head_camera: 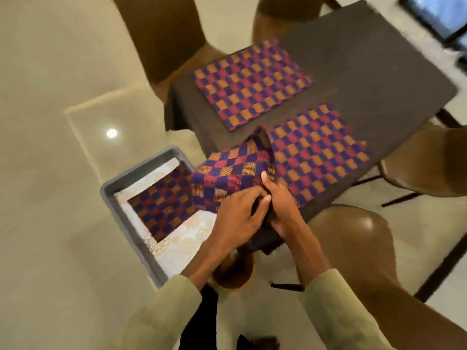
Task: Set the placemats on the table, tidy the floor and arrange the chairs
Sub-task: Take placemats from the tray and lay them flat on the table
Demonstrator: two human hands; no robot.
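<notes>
No writing or label can be read anywhere. The pale tiled floor point(50, 72) fills the left side, with a bright light spot on it. A dark table point(366, 61) runs toward the top right, its far end blurred and cut by the frame. Brown chairs point(161, 39) stand at its sides; the one at the near right edge point(353, 248) is partly cut off. One checked placemat point(252, 84) lies flat near the table's left edge, a second placemat point(321, 152) flat near the near right edge. A grey tray point(131, 178) sits on the floor by the table's near corner, holding a pale patterned cloth point(182, 246) and another checked mat point(161, 200), half hidden. A third, folded placemat point(232, 170) is held above the near corner. The left hand point(237, 218) and right hand point(280, 205) both grip its lower edge, fingers curled on the fabric, thumbs close together; the fingertips beneath are hidden. Pale green sleeves point(161, 317) cover both forearms.
</notes>
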